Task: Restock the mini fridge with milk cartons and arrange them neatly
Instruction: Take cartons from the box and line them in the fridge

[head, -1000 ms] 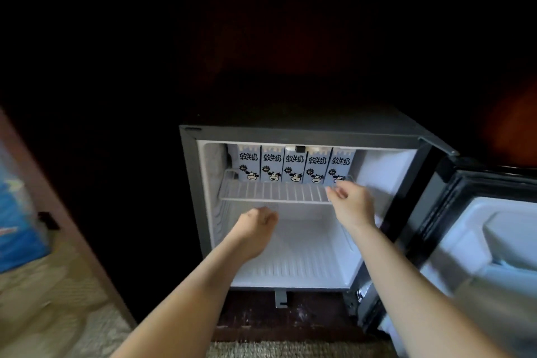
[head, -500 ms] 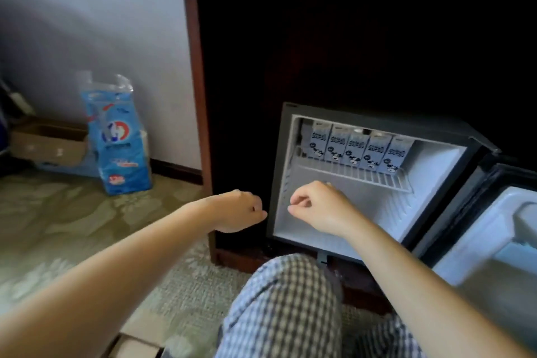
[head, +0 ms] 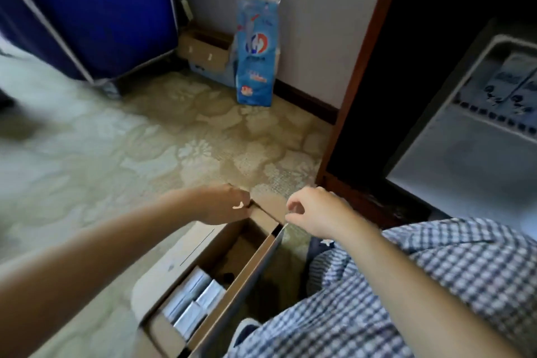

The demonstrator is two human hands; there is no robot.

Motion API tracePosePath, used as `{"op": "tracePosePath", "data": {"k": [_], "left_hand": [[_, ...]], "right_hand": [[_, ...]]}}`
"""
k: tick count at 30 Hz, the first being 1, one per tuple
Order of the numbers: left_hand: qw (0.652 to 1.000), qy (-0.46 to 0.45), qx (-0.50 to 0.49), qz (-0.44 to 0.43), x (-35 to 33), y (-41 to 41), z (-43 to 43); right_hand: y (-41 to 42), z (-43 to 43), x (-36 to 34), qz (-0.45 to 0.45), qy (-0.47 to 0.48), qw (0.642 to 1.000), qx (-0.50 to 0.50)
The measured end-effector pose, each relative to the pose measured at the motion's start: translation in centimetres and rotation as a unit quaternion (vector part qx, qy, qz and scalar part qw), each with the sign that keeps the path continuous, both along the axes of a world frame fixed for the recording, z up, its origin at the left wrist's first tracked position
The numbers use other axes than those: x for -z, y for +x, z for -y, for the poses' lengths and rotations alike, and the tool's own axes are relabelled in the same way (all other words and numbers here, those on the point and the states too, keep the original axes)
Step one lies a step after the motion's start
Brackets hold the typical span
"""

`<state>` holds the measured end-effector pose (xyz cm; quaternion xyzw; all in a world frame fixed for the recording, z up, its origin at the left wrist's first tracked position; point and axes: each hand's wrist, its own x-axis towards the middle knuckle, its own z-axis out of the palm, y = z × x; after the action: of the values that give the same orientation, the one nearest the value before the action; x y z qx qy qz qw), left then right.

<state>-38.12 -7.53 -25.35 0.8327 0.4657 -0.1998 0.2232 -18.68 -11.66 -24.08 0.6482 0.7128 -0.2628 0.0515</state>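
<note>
Counting what I am seeing, kind by kind.
I am holding out two hands, my left hand (head: 223, 205) and right hand (head: 313, 212), over one open cardboard box (head: 255, 266). In it I am making out at least three blurred milk cartons (head: 200, 285). Two shelved cartons (head: 514, 78) are showing in the one fridge (head: 465, 154). One small box (head: 206, 51) and one blue pack (head: 255, 58) are standing by the wall.

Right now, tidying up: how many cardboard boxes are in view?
2. The open box, holding milk cartons, lies on the carpet in the foreground; the smaller box sits by the wall beside the blue pack. Others may be hidden.
</note>
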Motion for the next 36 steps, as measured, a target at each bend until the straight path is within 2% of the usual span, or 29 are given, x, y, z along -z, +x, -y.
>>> {"op": "tracePosePath", "data": {"k": [7,12,15,18,21,28,36], "left_hand": [[0.991,-0.044,-0.122,0.032,8.4,-7.2,6.9],[0.973,0.027,-0.225,0.047,13.8,-9.4,12.5],[0.963,0.062,-0.26,0.023,15.5,-9.7,15.5],[0.948,0.134,-0.285,0.045,16.9,-10.3,17.4],[0.937,0.203,-0.28,0.041,17.3,-10.6,18.5],[0.921,0.279,-0.27,-0.008,18.1,-10.6,17.3],[0.925,0.254,-0.279,-0.032,18.1,-10.2,15.7]], "right_hand": [[-6.3,0.7,4.8,-0.078,-0.09,0.992,-0.047],[-8.8,1.7,8.1,-0.088,-0.137,0.984,-0.075],[-9.9,2.1,9.5,-0.083,-0.162,0.979,-0.091],[-11.4,2.1,10.3,-0.083,-0.176,0.975,-0.112],[-13.2,2.0,11.1,-0.06,-0.175,0.972,-0.145],[-16.1,2.0,13.4,0.053,-0.16,0.965,-0.2],[-17.1,2.4,15.2,0.113,-0.108,0.965,-0.213]]}}
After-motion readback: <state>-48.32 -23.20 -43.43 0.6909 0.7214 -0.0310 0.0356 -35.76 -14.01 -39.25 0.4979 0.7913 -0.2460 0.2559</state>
